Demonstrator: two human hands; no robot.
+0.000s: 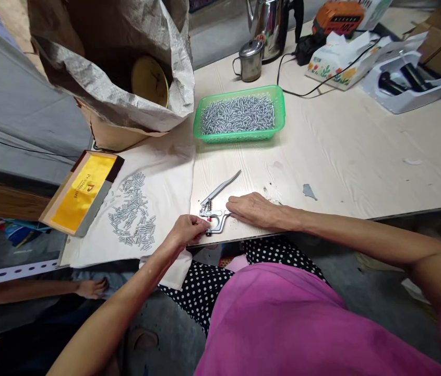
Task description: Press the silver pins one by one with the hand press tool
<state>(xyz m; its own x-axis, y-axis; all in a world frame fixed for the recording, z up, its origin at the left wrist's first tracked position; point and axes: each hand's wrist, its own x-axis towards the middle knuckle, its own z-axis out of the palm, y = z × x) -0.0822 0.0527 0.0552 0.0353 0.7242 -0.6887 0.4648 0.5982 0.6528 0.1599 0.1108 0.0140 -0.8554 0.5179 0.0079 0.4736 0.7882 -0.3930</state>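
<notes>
Near the front edge of the table lies a pair of silver snap-fastener pliers (222,187), with a spring and a raised upper lever. My right hand (253,209) is closed around the back end of its lower handle. At the jaw, my left hand (191,228) pinches its fingertips together; whatever sits between them is too small to make out. A bit of red shows inside the jaw. To the left, a loose heap of small metal pins or tubes (134,216) lies on a white cloth (171,175).
A green basket (239,137) full of similar metal pieces stands behind the pliers. Around it are a large paper sack (126,125), a yellow-topped box (83,190), a metal cup (250,62), a kettle (269,28) and a tissue box (333,65). Another person's hand (92,288) hangs at lower left.
</notes>
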